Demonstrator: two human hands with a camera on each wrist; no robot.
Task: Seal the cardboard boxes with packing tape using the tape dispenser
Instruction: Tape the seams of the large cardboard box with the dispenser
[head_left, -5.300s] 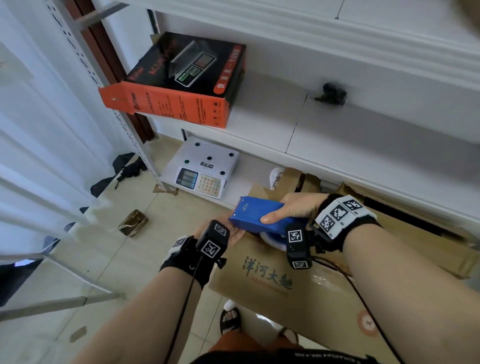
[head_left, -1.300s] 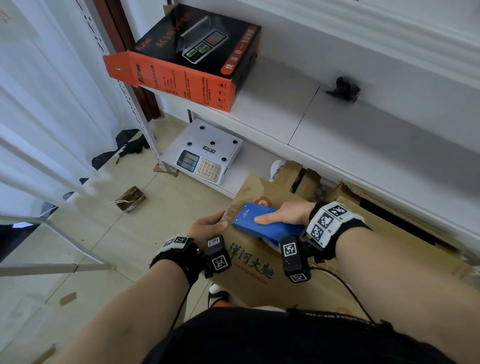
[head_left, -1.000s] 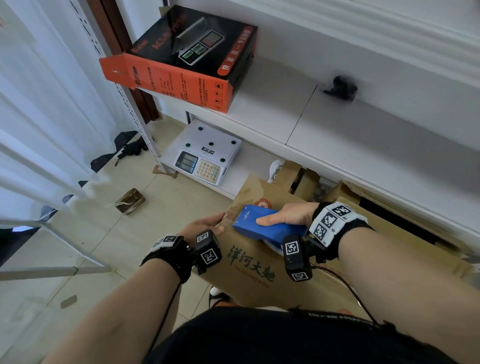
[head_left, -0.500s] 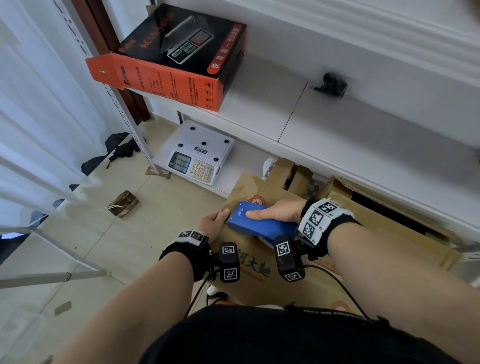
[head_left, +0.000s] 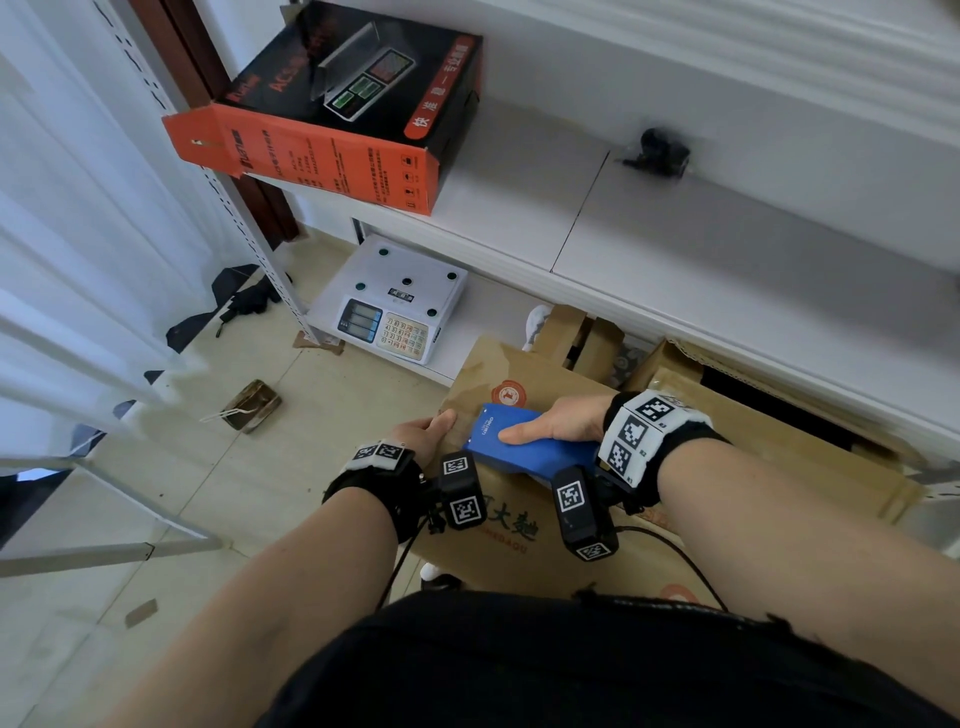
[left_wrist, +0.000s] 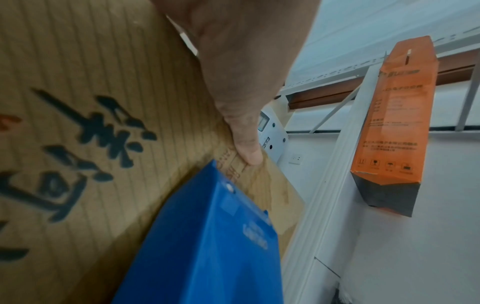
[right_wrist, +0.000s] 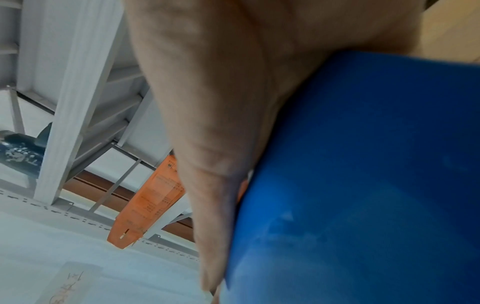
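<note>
A brown cardboard box (head_left: 519, 374) with dark printed characters lies in front of me on the floor. My right hand (head_left: 550, 423) grips the blue tape dispenser (head_left: 524, 449) and holds it against the box's top near the left edge, thumb stretched along its upper face. In the right wrist view the blue tape dispenser (right_wrist: 363, 174) fills the right half beside my thumb. My left hand (head_left: 423, 434) holds the box's left edge, thumb on top. The left wrist view shows the thumb (left_wrist: 246, 152) pressed on the cardboard box (left_wrist: 91, 102) just beyond the blue tape dispenser (left_wrist: 213, 246).
A white shelf (head_left: 727, 270) runs above the box, with an orange-and-black scale carton (head_left: 337, 119) and a small black object (head_left: 657, 153) on it. A white electronic scale (head_left: 395, 306) sits below. More cardboard boxes (head_left: 779, 447) lie to the right. White curtain (head_left: 78, 234) hangs left.
The left hand has stayed at the box's left edge by the dispenser's nose, its wrist shifting slightly. The right hand keeps the dispenser on the box in nearly the same spot.
</note>
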